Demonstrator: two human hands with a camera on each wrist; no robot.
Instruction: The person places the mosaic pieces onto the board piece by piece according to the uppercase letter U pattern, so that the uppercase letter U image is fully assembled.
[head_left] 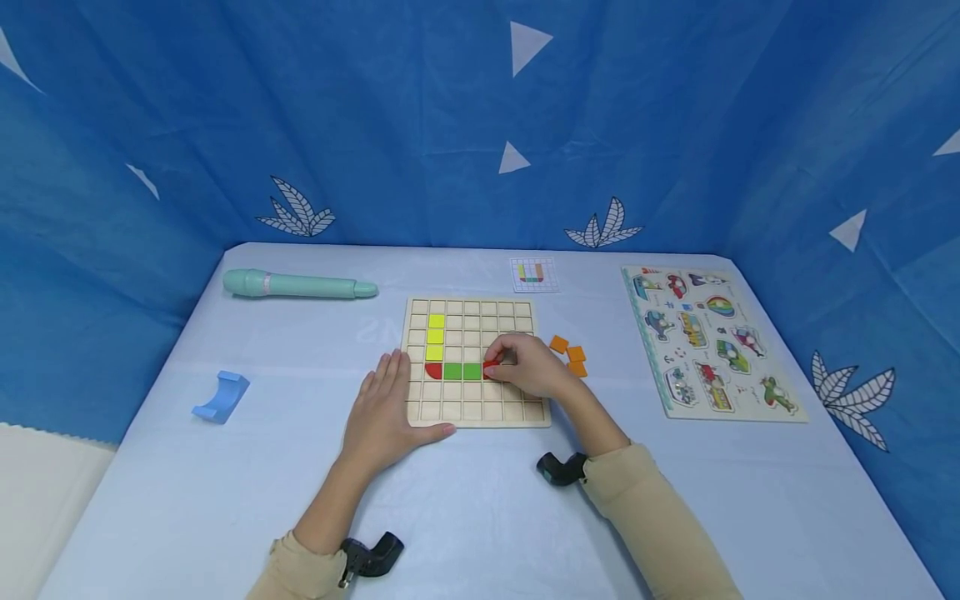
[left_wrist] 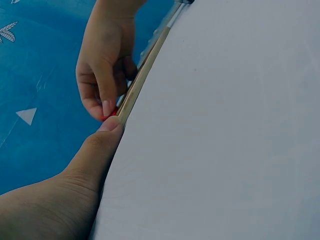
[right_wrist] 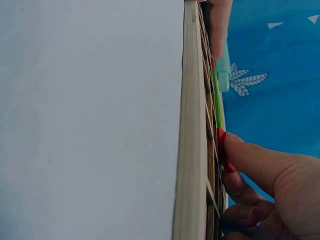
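Note:
A wooden grid board (head_left: 480, 411) lies in the middle of the table. In its cells sit a column of yellow squares (head_left: 436, 337), a red rounded piece (head_left: 434, 372) below them and green squares (head_left: 462, 372) beside that. My right hand (head_left: 522, 365) pinches another red piece (right_wrist: 222, 145) between thumb and finger at the cell right of the green ones; its fingers partly cover it. My left hand (head_left: 381, 417) rests along the board's left edge, fingers straight, thumb stretched at the front edge. Several orange squares (head_left: 576, 353) lie right of the board.
Behind the board lies a small pattern card (head_left: 534, 275). A vehicle picture puzzle (head_left: 678, 400) is at the right. At the left are a mint-green microphone-shaped stick (head_left: 307, 287) and a curved blue holder (head_left: 223, 397). A blue curtain (head_left: 420, 125) stands behind the table.

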